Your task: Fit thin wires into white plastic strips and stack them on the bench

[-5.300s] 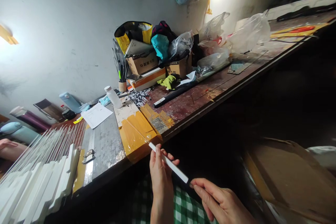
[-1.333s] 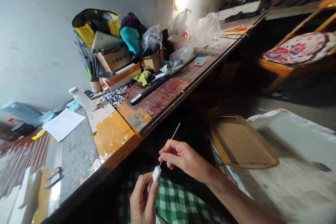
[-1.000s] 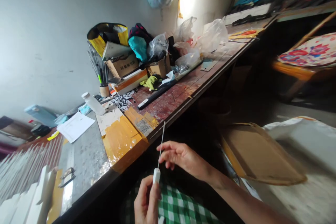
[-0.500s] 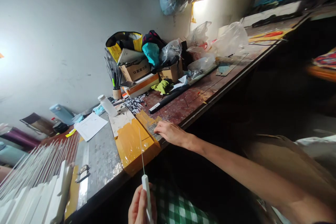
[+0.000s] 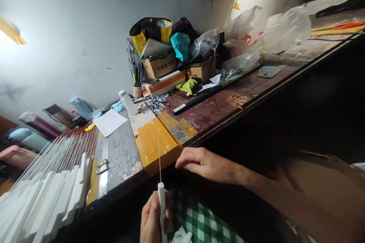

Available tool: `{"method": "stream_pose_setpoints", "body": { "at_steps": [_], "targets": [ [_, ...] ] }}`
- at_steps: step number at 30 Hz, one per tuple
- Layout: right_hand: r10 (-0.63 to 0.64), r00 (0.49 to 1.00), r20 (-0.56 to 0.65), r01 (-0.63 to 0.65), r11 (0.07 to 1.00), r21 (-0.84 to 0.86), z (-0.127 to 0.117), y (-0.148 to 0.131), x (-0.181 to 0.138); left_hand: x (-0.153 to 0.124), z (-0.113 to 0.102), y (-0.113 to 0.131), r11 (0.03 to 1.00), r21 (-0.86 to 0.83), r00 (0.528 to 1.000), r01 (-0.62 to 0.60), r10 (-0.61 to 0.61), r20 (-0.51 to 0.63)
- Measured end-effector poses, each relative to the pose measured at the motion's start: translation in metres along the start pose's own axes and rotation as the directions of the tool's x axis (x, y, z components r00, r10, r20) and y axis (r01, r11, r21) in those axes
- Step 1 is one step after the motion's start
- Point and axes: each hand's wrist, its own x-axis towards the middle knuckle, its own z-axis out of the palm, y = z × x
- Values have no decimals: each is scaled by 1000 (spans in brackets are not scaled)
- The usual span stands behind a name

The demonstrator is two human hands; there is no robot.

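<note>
At the bottom, my left hand [image 5: 152,216] is closed around a white squared handle [image 5: 161,201]. A thin straight rod [image 5: 159,157] sticks up from the handle's top end, in front of a box covered in yellow-brown tape [image 5: 154,142]. My right hand [image 5: 195,161] is just off the bench edge, right of the taped box, with fingers curled and pressed together. Whatever may be between those fingertips is hidden or too small to make out. To the left lie several similar white handles [image 5: 61,197] with long thin rods.
Another person's hand [image 5: 17,157] shows at the far left. On the bench [image 5: 205,115] are a white bottle [image 5: 127,102], a paper sheet [image 5: 110,122], a pile of small black-and-white pieces [image 5: 155,102], a black tube [image 5: 196,99] and cardboard boxes [image 5: 159,66].
My right hand has drawn back from the bench top beside the taped box to just off its edge. My left hand still holds the handle. The camera view has shifted.
</note>
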Motion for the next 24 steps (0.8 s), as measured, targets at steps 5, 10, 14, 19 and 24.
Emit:
{"method": "stream_pose_setpoints", "body": {
  "at_steps": [5, 10, 14, 19, 24],
  "targets": [
    [71, 990, 121, -97, 970, 225, 3, -13, -14, -2, -4, 3, 991, 125, 998, -53, 56, -26],
    [129, 972, 196, -172, 960, 223, -1, -20, -18, -6, 0, 3, 930, 297, 964, -216, 251, -85],
    [245, 942, 229, -285, 945, 160, 0, -19, -21, -3, 3, 1, 840, 386, 869, -382, 469, -159],
    [151, 985, -87, -161, 979, -128, -12, 22, 4, 5, 3, -2, 832, 338, 772, -440, 543, -331],
    [58, 977, -207, -111, 961, -252, -28, 59, 43, 5, 2, -6, 797, 391, 738, -461, 589, -331]
  ]
}}
